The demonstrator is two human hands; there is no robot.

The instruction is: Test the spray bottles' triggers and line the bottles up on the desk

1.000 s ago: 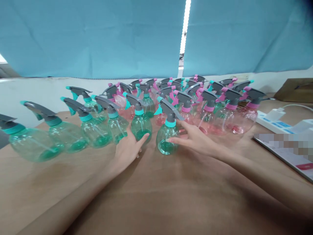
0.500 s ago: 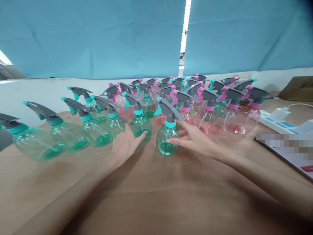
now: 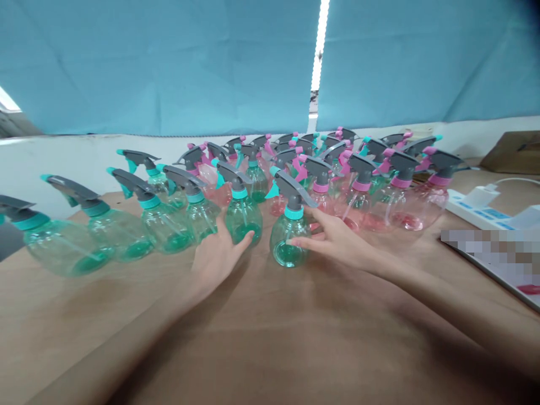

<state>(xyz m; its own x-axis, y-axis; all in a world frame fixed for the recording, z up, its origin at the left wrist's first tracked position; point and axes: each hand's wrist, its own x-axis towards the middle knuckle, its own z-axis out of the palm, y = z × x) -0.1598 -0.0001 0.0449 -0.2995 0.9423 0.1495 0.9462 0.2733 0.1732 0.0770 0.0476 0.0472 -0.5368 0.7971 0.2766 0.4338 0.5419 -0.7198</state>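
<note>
Many clear spray bottles with grey triggers stand on a brown table [image 3: 270, 337]. Green ones form a row at the left and pink ones [image 3: 396, 197] cluster at the back right. My left hand [image 3: 218, 257] cups the lower left side of one green spray bottle [image 3: 243, 216], thumb across its front and fingers behind it. My right hand [image 3: 337, 239] grips a second green spray bottle [image 3: 289, 236] from the right, thumb on its front and forefinger by its neck. That second bottle stands a little nearer to me than the others.
More green bottles [image 3: 113, 230] trail off to the left edge. A white power strip [image 3: 478, 211] with a plug and cable lies at the right, beside a flat white board [image 3: 498, 264]. A blue curtain [image 3: 169, 62] and a white ledge stand behind the table.
My left hand has shifted slightly against its green bottle. The right hand and its bottle stay where they were.
</note>
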